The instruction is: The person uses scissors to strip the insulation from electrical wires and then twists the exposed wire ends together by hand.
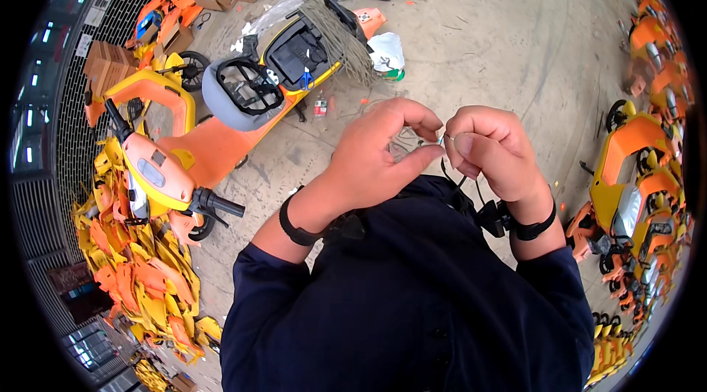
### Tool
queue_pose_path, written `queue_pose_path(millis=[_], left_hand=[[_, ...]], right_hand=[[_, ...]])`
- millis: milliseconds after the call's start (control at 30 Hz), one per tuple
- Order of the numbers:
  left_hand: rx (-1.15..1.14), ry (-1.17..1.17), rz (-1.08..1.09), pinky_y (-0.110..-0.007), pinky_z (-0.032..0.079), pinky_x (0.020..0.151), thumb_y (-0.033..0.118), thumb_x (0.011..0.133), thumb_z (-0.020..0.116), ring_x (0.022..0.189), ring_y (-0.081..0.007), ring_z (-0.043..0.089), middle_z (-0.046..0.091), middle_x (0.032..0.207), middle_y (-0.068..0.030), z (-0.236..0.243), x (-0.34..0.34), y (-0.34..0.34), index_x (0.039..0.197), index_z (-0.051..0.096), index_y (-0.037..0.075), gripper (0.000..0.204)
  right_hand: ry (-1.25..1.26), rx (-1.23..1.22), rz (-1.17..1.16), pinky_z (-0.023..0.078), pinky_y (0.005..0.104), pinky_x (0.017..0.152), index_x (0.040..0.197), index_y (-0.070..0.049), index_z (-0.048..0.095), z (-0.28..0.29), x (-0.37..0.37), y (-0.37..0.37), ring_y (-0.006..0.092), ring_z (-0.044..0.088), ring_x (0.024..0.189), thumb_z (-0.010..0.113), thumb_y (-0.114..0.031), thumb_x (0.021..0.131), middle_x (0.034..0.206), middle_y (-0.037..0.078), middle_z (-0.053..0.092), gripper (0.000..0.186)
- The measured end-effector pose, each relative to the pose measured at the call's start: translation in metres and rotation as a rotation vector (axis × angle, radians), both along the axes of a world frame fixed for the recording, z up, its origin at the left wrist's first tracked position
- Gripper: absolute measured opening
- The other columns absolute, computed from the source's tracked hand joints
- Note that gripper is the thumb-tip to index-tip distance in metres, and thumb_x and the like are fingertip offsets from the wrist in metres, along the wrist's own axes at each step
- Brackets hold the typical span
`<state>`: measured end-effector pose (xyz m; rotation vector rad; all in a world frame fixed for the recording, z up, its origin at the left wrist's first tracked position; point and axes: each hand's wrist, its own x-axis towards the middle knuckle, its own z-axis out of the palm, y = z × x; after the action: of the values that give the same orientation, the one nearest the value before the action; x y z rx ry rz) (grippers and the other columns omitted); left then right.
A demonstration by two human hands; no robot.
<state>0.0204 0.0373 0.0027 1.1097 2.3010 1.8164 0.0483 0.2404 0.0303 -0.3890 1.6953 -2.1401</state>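
Note:
In front of my chest both hands meet, fingertips nearly touching. My right hand [492, 147] is closed in a pinch on a thin wire [450, 136], whose short end points toward the left. A dark cable [464, 180] hangs below that hand. My left hand [383, 149] is curled, thumb and fingers bent round a gap with their tips close together at the wire. Something small and pale shows between those tips, too small to name. Both wrists wear black bands with dark devices attached.
At the left stands an orange and yellow scooter [202, 145] with a grey-rimmed part on it, blue-handled scissors [306, 79] and a bundle of thin strands [346, 42]. A small bottle [320, 105] is beside it. Yellow and orange panels [147, 281] lie piled; more scooters [626, 163] line the right.

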Motion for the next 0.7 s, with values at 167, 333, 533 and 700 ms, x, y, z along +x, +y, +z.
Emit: queue_pose_path(millis=[167,333,533,700], left_hand=[[0.031,-0.072,-0.054,-0.037,0.046,0.094,0.0,0.081,0.07,0.088,-0.0163,0.061,0.063,0.098,-0.0068,0.001,-0.004,0.0,0.107,0.058,0.003,0.029],[0.27,-0.263,-0.05,-0.031,0.05,0.073,0.003,0.083,0.068,0.079,-0.0179,0.064,0.064,0.088,-0.0054,0.001,0.002,0.014,0.102,0.059,0.002,0.021],[0.079,-0.012,-0.007,-0.029,0.047,0.063,0.004,0.085,0.067,0.07,-0.0174,0.06,0.063,0.081,-0.0045,0.011,-0.007,0.002,0.094,0.063,0.004,0.01],[-0.065,0.138,0.127,-0.031,0.038,0.052,0.007,0.085,0.067,0.059,-0.0177,0.05,0.059,0.073,-0.0036,0.018,-0.008,0.001,0.088,0.064,0.006,0.004]], right_hand=[[-0.06,-0.044,-0.042,0.034,0.0202,0.051,0.082,-0.002,0.06,-0.002,0.0,0.001,0.0027,0.043,0.056,0.047,-0.006,0.092,0.073,-0.001,0.059,0.016],[-0.058,-0.062,-0.02,0.035,0.0203,0.05,0.082,-0.002,0.06,-0.002,0.0,0.0,0.0031,0.044,0.054,0.048,-0.006,0.091,0.072,0.0,0.06,0.016],[-0.026,0.039,-0.086,0.038,0.0218,0.05,0.084,-0.001,0.06,-0.003,-0.002,0.002,0.0041,0.047,0.054,0.049,-0.005,0.092,0.073,-0.001,0.06,0.015],[0.535,0.431,-0.281,0.044,0.0283,0.054,0.085,-0.002,0.061,-0.01,-0.008,-0.008,0.0158,0.057,0.059,0.054,-0.001,0.088,0.072,0.006,0.061,0.008]])
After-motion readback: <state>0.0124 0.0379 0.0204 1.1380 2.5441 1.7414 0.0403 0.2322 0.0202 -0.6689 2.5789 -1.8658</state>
